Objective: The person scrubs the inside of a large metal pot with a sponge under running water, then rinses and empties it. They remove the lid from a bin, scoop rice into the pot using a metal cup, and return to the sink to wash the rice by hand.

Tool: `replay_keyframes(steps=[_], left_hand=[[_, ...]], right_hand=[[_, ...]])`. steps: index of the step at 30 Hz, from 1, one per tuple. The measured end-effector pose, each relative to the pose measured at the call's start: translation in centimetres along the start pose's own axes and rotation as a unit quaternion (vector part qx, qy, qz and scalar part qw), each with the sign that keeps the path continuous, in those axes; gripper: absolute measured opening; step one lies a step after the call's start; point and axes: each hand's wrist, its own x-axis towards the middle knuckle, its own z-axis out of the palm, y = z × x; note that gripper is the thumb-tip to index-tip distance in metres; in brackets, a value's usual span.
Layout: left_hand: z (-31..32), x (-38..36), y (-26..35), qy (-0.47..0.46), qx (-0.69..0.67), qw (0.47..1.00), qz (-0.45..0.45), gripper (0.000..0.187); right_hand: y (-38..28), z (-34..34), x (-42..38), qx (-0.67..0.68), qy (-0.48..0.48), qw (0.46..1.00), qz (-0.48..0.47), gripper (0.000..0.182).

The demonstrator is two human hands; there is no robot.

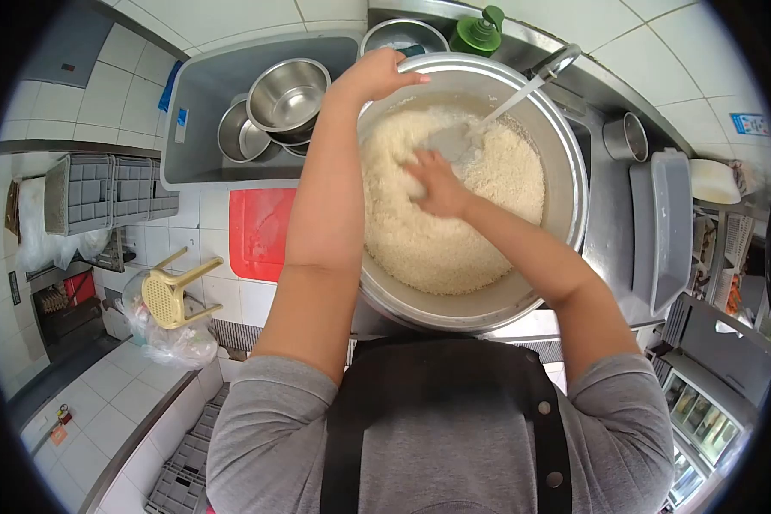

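A large metal pot [565,154] stands at the sink, holding a broad bed of pale rice [454,257]. Water runs into it from the faucet [561,62], pooling near the far side. My left hand [377,75] grips the pot's far left rim, its fingers wrapped over the edge. Over the middle of the rice, my right hand [439,184] has its fingers spread and touches the grains. Blur covers the rice just left of that hand.
A grey tub [180,158] on the left holds several steel pots [289,94]. Behind the rice pot are a metal bowl [385,34] and a green pump bottle [478,32]. Grey plastic bins [664,231] lean on the right; a yellow stool [170,300] sits lower left.
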Motion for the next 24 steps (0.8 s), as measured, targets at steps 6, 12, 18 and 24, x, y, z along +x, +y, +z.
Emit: replay_keyframes(steps=[6,12,18,24], left_hand=[[0.5,0.1,-0.5,0.026,-0.002,1.0,0.011,0.064],[0.4,0.2,-0.2,0.027,0.011,1.0,0.001,0.068],[1.0,0.5,-0.8,0.018,-0.021,1.0,-0.001,0.071],[1.0,0.9,-1.1,0.032,-0.017,0.999,0.017,0.071]], right_hand=[[3.3,-4.3,-3.6,0.15,-0.076,0.981,0.092,0.034],[5.6,-5.8,2.4,0.003,0.063,0.992,0.112,0.046],[0.9,0.3,8.3,0.109,0.064,0.992,0.021,0.05],[-2.0,-0.6,-2.2,-0.119,-0.201,0.968,-0.096,0.045]])
